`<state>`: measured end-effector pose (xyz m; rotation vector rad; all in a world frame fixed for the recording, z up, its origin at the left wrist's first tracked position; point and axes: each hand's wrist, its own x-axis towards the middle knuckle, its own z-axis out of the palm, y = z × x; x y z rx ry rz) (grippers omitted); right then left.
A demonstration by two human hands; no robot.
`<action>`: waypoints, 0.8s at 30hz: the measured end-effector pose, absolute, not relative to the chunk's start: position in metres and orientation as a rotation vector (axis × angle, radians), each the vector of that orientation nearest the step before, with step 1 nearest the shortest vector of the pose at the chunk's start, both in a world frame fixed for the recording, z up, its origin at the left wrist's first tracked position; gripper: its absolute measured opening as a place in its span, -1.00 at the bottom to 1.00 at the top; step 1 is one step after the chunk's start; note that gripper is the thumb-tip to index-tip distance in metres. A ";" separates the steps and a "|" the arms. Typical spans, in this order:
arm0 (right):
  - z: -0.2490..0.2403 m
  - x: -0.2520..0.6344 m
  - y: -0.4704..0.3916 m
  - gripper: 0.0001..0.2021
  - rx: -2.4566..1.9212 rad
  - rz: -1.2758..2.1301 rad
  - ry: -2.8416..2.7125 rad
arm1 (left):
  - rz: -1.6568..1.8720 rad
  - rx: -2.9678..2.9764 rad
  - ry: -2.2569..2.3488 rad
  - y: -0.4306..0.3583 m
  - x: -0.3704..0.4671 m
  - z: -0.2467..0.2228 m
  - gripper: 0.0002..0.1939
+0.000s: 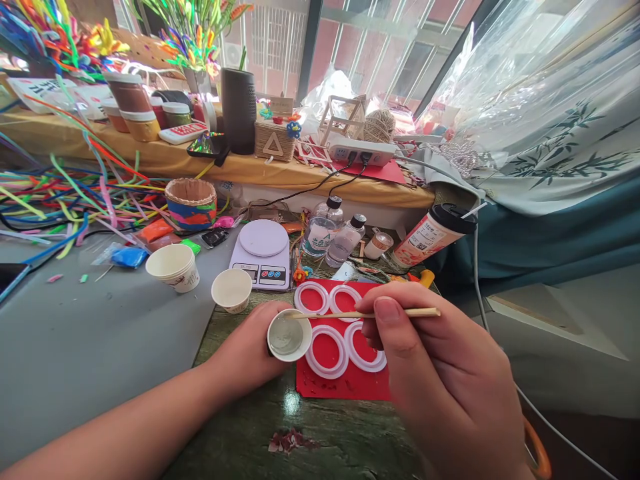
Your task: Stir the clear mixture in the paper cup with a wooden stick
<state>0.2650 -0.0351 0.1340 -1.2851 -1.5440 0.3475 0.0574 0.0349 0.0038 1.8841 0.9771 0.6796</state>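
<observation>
My left hand (255, 340) is wrapped round a small paper cup (306, 343) tilted toward me, with clear liquid (286, 339) inside. Between the thumb and fingers of my right hand (440, 360) is a thin wooden stick (415, 313), held nearly level. Its far end reaches over the cup's rim into the liquid. Just right of the cup, several pale ring-shaped molds (314, 363) lie on a red sheet (340, 390); my right hand covers part of them. Some of my right fingers are hidden behind the thumb.
Behind the cup stand an empty paper cup (231, 291), stacked paper cups (173, 267), a lilac scale (263, 250), two clear bottles (323, 228) and a tall drink cup (430, 233). Pipe cleaners (70, 193) spread at left. A power strip (363, 152) sits on the ledge, its cords hanging down.
</observation>
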 end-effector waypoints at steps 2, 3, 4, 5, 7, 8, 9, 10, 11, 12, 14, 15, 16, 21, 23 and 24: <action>0.135 0.265 -0.036 -0.75 -1.255 0.388 -1.587 | 0.674 1.891 0.980 0.035 0.057 0.003 -0.67; 0.136 0.266 -0.036 -0.76 -1.238 0.413 -1.610 | 0.674 1.893 0.980 0.035 0.057 0.003 -0.68; 0.137 0.266 -0.037 -0.76 -1.221 0.441 -1.634 | 0.670 1.893 0.981 0.035 0.057 0.003 -0.70; 0.138 0.266 -0.037 -0.76 -1.205 0.467 -1.659 | 0.665 1.891 0.981 0.035 0.058 0.003 -0.71; 0.139 0.267 -0.039 -0.74 -1.195 0.495 -1.701 | 0.653 1.885 0.979 0.035 0.058 0.004 -0.73; 0.140 0.268 -0.039 -0.72 -1.206 0.490 -1.715 | 0.649 1.884 0.977 0.036 0.058 0.004 -0.73; 0.140 0.268 -0.039 -0.70 -1.228 0.468 -1.719 | 0.648 1.884 0.975 0.036 0.059 0.004 -0.72; 0.140 0.268 -0.039 -0.68 -1.259 0.435 -1.712 | 0.653 1.884 0.975 0.036 0.059 0.004 -0.71; 0.140 0.268 -0.038 -0.68 -1.292 0.395 -1.693 | 0.662 1.882 0.976 0.036 0.058 0.004 -0.70; 0.139 0.268 -0.037 -0.68 -1.324 0.357 -1.668 | 0.666 1.880 0.977 0.036 0.058 0.004 -0.70; 0.137 0.268 -0.035 -0.70 -1.353 0.299 -1.623 | 0.664 1.879 0.976 0.036 0.057 0.004 -0.69; 0.136 0.268 -0.034 -0.72 -1.351 0.285 -1.607 | 0.662 1.879 0.973 0.036 0.057 0.004 -0.69; 0.135 0.268 -0.033 -0.74 -1.343 0.282 -1.601 | 0.661 1.879 0.970 0.035 0.057 0.004 -0.67; 0.133 0.268 -0.033 -0.78 -1.289 0.348 -1.647 | 0.663 1.897 0.957 0.036 0.057 0.003 -0.67; 0.135 0.268 -0.034 -0.76 -1.263 0.396 -1.665 | 0.662 1.899 0.958 0.036 0.057 0.003 -0.68; 0.136 0.268 -0.035 -0.75 -1.261 0.413 -1.674 | 0.661 1.897 0.961 0.036 0.057 0.003 -0.68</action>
